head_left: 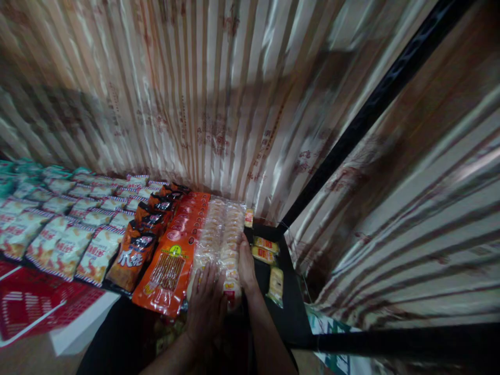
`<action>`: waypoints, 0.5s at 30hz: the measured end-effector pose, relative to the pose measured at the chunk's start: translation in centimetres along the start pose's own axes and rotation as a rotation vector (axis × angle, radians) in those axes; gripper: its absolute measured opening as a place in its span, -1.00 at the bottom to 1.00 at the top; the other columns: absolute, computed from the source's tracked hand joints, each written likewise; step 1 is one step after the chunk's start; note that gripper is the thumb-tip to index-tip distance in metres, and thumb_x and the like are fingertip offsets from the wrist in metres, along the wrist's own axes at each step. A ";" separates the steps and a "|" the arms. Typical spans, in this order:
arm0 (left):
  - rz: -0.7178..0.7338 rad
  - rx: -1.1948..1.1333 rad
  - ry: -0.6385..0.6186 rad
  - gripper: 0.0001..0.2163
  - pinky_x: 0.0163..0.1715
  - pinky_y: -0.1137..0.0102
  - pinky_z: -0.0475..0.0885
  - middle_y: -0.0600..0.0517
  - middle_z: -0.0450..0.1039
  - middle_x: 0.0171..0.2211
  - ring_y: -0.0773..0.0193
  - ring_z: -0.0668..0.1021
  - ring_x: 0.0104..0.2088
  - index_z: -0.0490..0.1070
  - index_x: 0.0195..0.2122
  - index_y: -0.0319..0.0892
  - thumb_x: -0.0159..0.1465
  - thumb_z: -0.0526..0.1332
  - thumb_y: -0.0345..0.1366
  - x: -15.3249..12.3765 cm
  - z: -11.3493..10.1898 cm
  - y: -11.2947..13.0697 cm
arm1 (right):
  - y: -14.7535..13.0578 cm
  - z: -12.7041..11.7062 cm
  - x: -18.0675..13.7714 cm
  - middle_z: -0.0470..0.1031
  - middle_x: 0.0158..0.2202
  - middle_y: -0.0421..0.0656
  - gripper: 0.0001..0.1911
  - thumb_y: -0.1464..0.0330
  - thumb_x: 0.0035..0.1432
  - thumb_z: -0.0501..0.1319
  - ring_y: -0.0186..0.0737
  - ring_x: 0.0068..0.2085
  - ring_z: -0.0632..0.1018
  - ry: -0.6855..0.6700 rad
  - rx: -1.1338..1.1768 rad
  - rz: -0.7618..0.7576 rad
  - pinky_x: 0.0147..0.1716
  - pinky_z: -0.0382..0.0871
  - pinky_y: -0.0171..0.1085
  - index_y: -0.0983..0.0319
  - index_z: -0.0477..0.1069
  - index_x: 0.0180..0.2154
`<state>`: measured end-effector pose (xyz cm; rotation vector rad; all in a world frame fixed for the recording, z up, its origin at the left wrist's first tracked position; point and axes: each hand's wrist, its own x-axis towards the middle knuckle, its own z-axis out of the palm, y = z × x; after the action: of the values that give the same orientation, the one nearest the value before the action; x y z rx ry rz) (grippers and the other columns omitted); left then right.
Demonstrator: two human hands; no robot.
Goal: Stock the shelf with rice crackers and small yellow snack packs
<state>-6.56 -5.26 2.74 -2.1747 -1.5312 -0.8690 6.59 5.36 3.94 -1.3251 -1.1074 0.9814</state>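
Packs (229, 242): sitting in two rows on the shelf (289, 307), lying partly under the left hand (207, 291) and against the right hand (247, 263).
Left hand: resting on the packs' near end, fingers slightly spread.
Right hand: touching the packs' right side; finger spread I cannot tell.
Orange bags (183, 226): lying just left of the packs.

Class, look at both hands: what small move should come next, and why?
Probably a gentle leftward nudge with the right hand: it lies along the right side of the clear packs, while the left hand, flat over their near part, could steady them.
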 end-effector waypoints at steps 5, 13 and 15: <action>0.006 -0.008 0.051 -0.62 0.26 0.14 -0.06 -0.15 0.31 0.13 0.07 0.07 0.30 0.29 0.10 -0.23 0.25 0.07 -0.31 0.3 -0.1 0.1 | 0.0 -0.2 0.1 0.13 0.28 -0.09 -0.24 -0.11 0.16 -0.11 -0.18 0.28 0.17 -0.010 -0.029 -0.007 0.27 -0.07 -0.14 0.19 0.08 0.25; 0.007 -0.035 0.064 -0.64 0.25 0.14 -0.05 -0.13 0.35 0.10 0.10 0.12 0.28 0.29 0.10 -0.20 0.29 0.05 -0.25 0.2 -0.2 0.0 | -1.3 -0.9 1.5 -0.01 0.33 -0.08 -0.19 -0.13 0.15 -0.13 -0.15 0.32 0.05 0.028 -0.031 -0.016 0.28 -0.13 -0.13 0.22 0.03 0.27; 0.022 -0.042 0.053 -0.64 0.24 0.15 -0.05 -0.11 0.33 0.12 0.10 0.11 0.29 0.29 0.10 -0.15 0.30 0.05 -0.24 0.2 -0.3 0.2 | -1.4 -1.0 2.1 -0.02 0.33 -0.10 -0.19 -0.14 0.15 -0.15 -0.15 0.33 0.02 0.025 -0.021 -0.028 0.29 -0.16 -0.13 0.22 0.02 0.27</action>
<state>-6.44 -5.36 3.17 -2.1752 -1.4739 -0.9522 7.91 7.13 5.50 -1.3317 -1.1175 0.9329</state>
